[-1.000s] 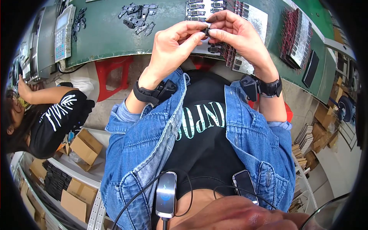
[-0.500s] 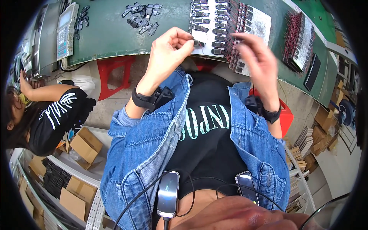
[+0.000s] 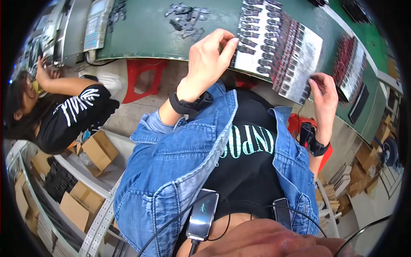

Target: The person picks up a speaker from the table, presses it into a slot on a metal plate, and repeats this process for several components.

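A white board (image 3: 309, 49) lies near the table's front edge, its corner reaching over that edge. On it sit rows of small black speaker-like modules (image 3: 270, 41), with dark red and black wires (image 3: 289, 45) bunched beside them. My left hand (image 3: 210, 62) is closed, thumb and forefinger pinched at the board's left edge. At the right edge, the thumb and fingers of my right hand (image 3: 325, 95) are closed on the board near its front corner. The undersides of both grips are hidden.
Loose black parts (image 3: 186, 19) lie on the green table (image 3: 145, 30), left of the board. A second wired board (image 3: 349, 68) and a flat black object (image 3: 358, 103) are at the right. A grey keypad device (image 3: 97, 25) stands left. Another person (image 3: 72, 109) sits at the left; red stools (image 3: 143, 79) are below.
My left hand no longer shows the small dark part at its fingertips and is now at the board's left edge. My right hand has moved from above the modules to the board's right edge.
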The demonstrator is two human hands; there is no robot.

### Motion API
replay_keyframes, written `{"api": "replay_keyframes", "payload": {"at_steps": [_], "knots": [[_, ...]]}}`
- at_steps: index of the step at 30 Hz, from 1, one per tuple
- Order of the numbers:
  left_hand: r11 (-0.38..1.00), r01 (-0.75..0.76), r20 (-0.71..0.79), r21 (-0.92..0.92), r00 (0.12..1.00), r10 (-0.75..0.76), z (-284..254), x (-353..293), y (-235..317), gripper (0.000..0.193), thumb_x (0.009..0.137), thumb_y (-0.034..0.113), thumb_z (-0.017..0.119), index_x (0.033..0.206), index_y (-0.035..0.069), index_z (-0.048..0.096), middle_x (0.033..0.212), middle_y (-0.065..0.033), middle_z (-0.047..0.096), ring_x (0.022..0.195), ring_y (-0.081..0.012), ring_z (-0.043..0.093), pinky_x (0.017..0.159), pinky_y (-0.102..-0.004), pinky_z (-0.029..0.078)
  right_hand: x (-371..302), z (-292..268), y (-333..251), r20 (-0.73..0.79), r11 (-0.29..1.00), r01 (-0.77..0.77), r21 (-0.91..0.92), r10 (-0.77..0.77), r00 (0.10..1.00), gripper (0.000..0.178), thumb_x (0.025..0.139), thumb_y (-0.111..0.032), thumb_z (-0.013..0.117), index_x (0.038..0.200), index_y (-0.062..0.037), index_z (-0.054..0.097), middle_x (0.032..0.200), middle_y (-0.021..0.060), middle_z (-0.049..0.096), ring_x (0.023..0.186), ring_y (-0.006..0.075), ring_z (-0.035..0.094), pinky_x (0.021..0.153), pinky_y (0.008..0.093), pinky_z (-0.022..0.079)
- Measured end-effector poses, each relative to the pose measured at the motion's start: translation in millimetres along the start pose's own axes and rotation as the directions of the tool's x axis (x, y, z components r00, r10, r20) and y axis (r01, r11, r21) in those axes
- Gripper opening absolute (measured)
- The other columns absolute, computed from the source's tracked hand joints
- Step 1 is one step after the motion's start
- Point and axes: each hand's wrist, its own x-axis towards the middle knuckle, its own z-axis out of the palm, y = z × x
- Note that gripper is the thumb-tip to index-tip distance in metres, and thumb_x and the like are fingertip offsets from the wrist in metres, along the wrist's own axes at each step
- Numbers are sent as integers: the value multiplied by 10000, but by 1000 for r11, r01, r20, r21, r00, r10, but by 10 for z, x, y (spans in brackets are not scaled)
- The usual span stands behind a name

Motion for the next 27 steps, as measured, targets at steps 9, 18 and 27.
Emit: {"api": "replay_keyframes", "payload": {"at_steps": [9, 18, 27], "knots": [[839, -114, -93, 532, 977, 191, -334, 2, -283, 125, 827, 159, 719, 922, 85, 685, 935, -63, 630, 901, -260, 629, 702, -384, 532, 139, -113, -97, -292, 930, 53, 365, 61, 954, 203, 945, -31, 623, 1143, 11, 631, 1046, 64, 665, 925, 126, 641, 843, 256, 505], [831, -234, -53, 504, 952, 300, -290, 170, -205, 159, 808, 148, 724, 953, 94, 690, 941, -45, 633, 908, -254, 624, 731, -370, 537, 277, 326, -705, 86, 718, -21, 696, -55, 995, 221, 969, -70, 595, 1173, 9, 627, 1043, 81, 680, 887, 139, 673, 806, 256, 516], [835, -536, 12, 128, 842, 539, -49, 190, 161, 178, 794, 135, 743, 954, 78, 689, 985, -65, 658, 925, -255, 653, 748, -338, 555, 516, 758, -839, 388, 589, -252, 768, -115, 914, 211, 974, -110, 605, 1149, 5, 630, 958, 82, 698, 884, 138, 682, 828, 266, 552]]}}
